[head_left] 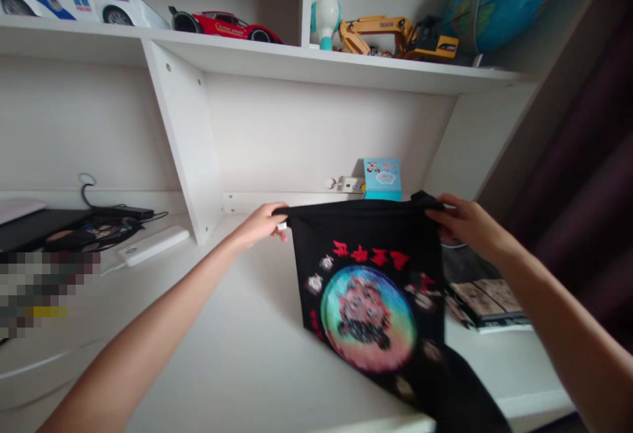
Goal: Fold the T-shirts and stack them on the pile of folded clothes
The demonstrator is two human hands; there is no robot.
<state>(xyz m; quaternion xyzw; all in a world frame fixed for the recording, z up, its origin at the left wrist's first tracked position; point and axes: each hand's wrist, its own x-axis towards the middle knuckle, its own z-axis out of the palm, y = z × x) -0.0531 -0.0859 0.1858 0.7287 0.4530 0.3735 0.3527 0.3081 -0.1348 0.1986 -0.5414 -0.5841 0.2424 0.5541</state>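
Note:
A black shirt [366, 229] hangs between my two hands, its upper edge pulled nearly straight. Its front carries a round, shiny rainbow panda print, red characters and small white figures; the lower part is blurred. My left hand [267, 223] pinches the upper left corner, where a small white tag shows. At the upper right corner, my right hand [457, 219] grips bunched cloth. The shirt hangs above the white desk [222, 354], with a dark sleeve-like part trailing at the lower right.
Behind the shirt stand a blue desk calendar [382, 177] and a power strip [352, 185]. Books [494, 298] lie on the right, a white device [154, 246] and cables on the left. The shelf above holds toy cars [225, 26], a toy excavator [400, 34] and a globe [504, 4].

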